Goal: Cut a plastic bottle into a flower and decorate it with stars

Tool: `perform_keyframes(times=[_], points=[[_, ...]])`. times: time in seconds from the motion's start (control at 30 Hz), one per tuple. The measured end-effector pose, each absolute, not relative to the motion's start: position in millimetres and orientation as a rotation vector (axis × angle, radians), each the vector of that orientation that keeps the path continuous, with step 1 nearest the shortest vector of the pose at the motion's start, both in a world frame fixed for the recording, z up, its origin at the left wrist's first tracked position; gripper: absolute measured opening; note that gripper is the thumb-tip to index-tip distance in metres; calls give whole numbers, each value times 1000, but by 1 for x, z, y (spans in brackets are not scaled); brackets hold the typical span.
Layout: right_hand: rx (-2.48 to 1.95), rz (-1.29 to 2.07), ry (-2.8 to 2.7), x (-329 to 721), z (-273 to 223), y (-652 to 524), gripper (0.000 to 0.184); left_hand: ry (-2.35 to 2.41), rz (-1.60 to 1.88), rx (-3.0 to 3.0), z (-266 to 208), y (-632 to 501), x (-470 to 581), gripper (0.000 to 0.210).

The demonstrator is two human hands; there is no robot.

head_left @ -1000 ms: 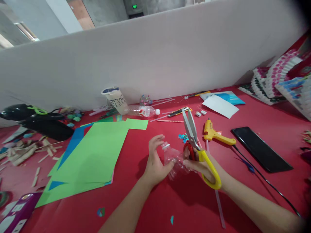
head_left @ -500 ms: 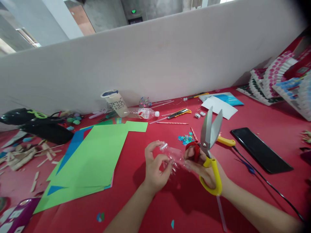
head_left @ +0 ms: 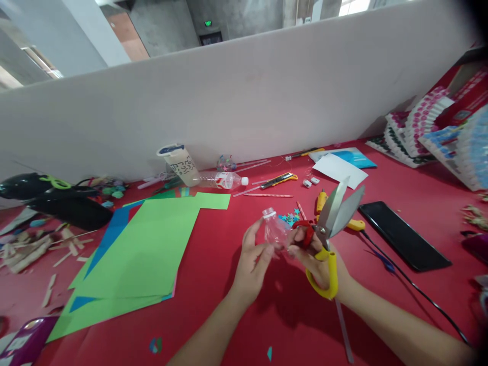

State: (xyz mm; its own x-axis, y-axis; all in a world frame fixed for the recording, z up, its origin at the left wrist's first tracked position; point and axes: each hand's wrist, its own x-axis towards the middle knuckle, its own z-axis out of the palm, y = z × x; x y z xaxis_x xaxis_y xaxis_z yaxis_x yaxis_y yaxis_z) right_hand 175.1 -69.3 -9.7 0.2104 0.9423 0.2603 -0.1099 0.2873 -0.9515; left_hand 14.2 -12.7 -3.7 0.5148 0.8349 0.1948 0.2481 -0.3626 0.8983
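Observation:
Between my hands is the cut-off top of a clear plastic bottle [head_left: 275, 230], its capless neck tilted up and to the left. My left hand [head_left: 249, 264] pinches its lower left edge between thumb and fingers. My right hand [head_left: 318, 259] has its fingers through the red and yellow handles of a pair of scissors [head_left: 332, 216], blades parted and pointing up and away. Its thumb and fingertips also touch the right side of the bottle top. Behind the bottle top lie small star sequins [head_left: 292, 217], partly hidden.
Green paper sheets [head_left: 141, 249] spread on the left. Farther back are a paper cup [head_left: 179, 165], a plastic bottle [head_left: 224, 180] and a utility knife [head_left: 279, 181]. A yellow glue gun [head_left: 355, 224] with a cord and a black phone [head_left: 404, 236] lie to the right.
The bottle top has turned more upright, its neck now pointing up. My left hand has shifted slightly right, and the scissors blades have tipped to the right.

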Motion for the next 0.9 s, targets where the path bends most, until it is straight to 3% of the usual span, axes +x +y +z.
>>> perform_keyframes(times=[0.3, 0.63, 0.9], points=[[-1061, 962, -1110, 168, -15, -71, 16, 751, 886, 875, -4, -19, 24, 12], [-1206, 869, -1041, 172, -10, -69, 17, 756, 864, 927, 2, -19, 25, 8], [-1167, 854, -1019, 179, 12, -65, 23, 998, 936, 1444, 17, -10, 17, 10]])
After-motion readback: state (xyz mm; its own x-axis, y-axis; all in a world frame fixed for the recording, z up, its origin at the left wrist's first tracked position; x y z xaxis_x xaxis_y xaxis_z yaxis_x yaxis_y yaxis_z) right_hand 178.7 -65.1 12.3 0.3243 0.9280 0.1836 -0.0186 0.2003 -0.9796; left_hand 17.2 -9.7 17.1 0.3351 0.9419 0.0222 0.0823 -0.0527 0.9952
